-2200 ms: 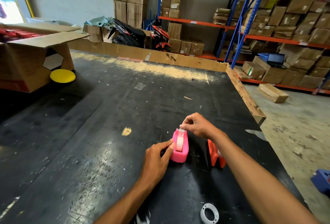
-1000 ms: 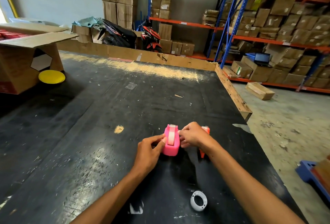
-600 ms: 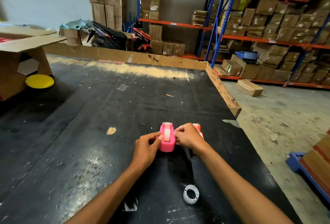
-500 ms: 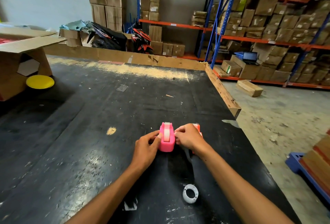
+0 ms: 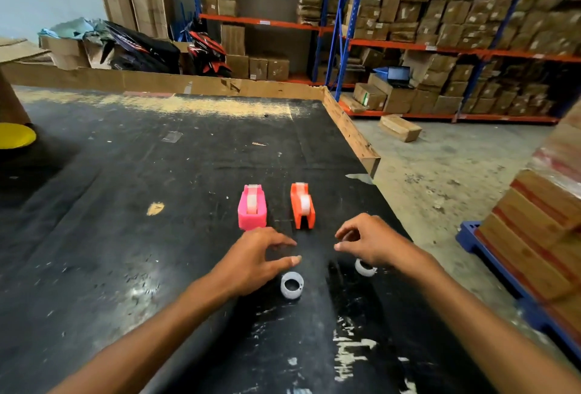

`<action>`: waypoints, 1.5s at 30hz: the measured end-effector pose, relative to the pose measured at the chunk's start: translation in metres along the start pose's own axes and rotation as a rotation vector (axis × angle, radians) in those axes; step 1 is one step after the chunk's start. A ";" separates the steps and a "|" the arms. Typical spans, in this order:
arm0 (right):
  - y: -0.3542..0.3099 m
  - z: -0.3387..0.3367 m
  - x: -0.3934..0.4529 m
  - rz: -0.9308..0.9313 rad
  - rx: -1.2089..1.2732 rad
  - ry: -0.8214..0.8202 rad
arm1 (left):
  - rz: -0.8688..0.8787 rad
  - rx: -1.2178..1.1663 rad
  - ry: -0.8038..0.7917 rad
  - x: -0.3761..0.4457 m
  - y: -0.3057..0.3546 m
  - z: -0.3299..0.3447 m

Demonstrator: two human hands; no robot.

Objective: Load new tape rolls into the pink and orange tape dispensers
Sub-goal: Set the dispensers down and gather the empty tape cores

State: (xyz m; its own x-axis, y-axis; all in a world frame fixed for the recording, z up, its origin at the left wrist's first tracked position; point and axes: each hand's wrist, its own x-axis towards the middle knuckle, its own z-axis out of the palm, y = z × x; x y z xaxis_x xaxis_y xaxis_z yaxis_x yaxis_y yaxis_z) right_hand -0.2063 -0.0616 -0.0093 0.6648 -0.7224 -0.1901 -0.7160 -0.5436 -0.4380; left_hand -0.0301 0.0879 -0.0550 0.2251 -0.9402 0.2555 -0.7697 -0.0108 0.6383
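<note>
The pink dispenser (image 5: 252,208) and the orange dispenser (image 5: 302,205) stand side by side on the black desk (image 5: 125,236), close together but not touching, each with a clear tape roll seated in its cradle. Their long axes run straight away from me, cutter ends at the far side. Both sit just beyond my fingertips: the pink one lies directly ahead of my left hand (image 5: 251,263), the orange one between my hands, a little nearer my right hand (image 5: 366,244). Each grip is empty, fingers loosely curled and spread above the desk, touching neither dispenser. Two bare white cores rest nearer to me: one core (image 5: 291,285) just below my left thumb, the other core (image 5: 364,267) partly tucked under my right hand. By my reckoning both loads are done, and only those cores remain to clear.
</note>
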 end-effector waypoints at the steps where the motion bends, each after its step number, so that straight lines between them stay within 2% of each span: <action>1: 0.007 0.001 -0.005 0.028 -0.049 -0.026 | -0.004 0.043 -0.056 -0.002 0.002 0.002; 4: 0.025 0.004 -0.022 0.075 -0.167 -0.042 | -0.014 0.215 -0.210 -0.006 0.007 0.012; 6: 0.032 0.008 -0.029 0.079 -0.196 -0.016 | 0.017 0.322 -0.241 -0.008 0.008 0.017; 12: 0.036 0.020 -0.033 0.054 -0.114 0.091 | 0.016 0.257 -0.173 -0.012 0.000 0.020; 15: 0.024 0.026 -0.029 0.008 -0.083 0.099 | -0.041 0.202 -0.106 -0.017 -0.009 0.007; 21: -0.047 0.047 -0.002 -0.177 -0.010 0.009 | -0.212 0.249 0.007 -0.034 -0.047 -0.048; 29: -0.148 0.082 0.048 -0.359 -0.039 0.015 | -0.404 0.304 0.092 -0.042 -0.098 -0.107; 34: -0.175 0.099 0.076 -0.380 -0.141 0.044 | -0.421 0.325 0.076 -0.024 -0.120 -0.114; 45: -0.177 0.114 0.091 -0.367 -0.218 0.060 | -0.435 0.248 0.084 -0.019 -0.140 -0.101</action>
State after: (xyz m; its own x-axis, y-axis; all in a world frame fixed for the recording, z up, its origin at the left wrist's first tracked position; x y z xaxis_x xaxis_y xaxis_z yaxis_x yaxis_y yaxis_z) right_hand 0.0046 0.0174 -0.0490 0.8749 -0.4844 -0.0023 -0.4669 -0.8420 -0.2703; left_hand 0.1335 0.1417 -0.0760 0.5962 -0.8000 0.0681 -0.7100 -0.4857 0.5100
